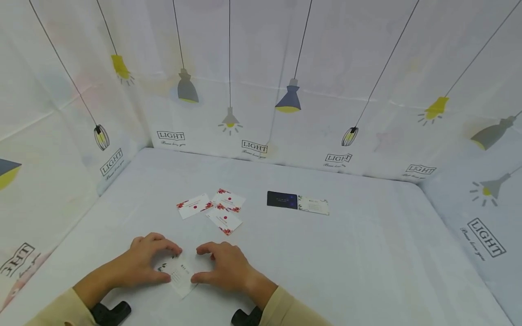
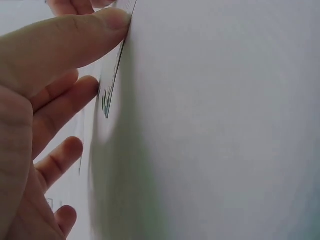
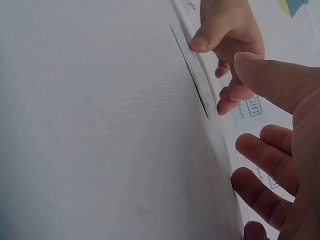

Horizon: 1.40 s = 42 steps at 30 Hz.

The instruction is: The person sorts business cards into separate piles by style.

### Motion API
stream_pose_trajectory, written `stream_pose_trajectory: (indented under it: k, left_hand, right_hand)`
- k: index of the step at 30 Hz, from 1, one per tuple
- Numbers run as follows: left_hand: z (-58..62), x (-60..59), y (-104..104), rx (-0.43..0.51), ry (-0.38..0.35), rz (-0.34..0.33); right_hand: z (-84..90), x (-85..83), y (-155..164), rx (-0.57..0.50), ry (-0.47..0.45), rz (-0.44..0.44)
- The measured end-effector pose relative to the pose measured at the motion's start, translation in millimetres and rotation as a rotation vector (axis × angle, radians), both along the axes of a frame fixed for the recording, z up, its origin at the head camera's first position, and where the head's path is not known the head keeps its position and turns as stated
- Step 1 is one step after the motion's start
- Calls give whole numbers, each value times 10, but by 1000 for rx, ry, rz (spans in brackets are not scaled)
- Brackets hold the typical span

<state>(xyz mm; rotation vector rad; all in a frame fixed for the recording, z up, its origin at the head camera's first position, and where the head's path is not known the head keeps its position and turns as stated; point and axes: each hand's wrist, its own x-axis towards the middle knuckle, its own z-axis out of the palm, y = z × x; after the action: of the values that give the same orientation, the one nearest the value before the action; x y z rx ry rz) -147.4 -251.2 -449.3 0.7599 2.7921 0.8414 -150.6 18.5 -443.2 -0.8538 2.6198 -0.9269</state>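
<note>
A white card [image 1: 181,275] printed with dark text and leafy corners lies at an angle on the white table between the two hands. My left hand [image 1: 140,262] holds it at its left side, thumb at the near edge and fingertips at the far one. The left wrist view shows the thumb on the edge of the card [image 2: 109,95], with leaf print at the corner. My right hand [image 1: 228,269] is at the card's right side, its thumb tip right by the edge. In the right wrist view that hand's thumb and fingers stand apart with nothing between them.
Farther back on the table [image 1: 346,271], three white cards with red flowers [image 1: 195,206] lie grouped, partly overlapping. To their right, a dark blue card [image 1: 281,199] and a white leafy card [image 1: 313,205] lie side by side. Lamp-printed cloth [image 1: 253,54] hangs around the table.
</note>
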Motion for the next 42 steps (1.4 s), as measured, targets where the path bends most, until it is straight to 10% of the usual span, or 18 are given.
stream_pose_trajectory:
  k: [21, 42]
  left_hand:
    - [72, -46, 175, -60, -4, 52]
    - [85, -48, 118, -45, 34, -25]
  right_hand:
    - [17, 163, -179, 336, 160, 36]
    - [24, 112, -136, 285, 122, -5]
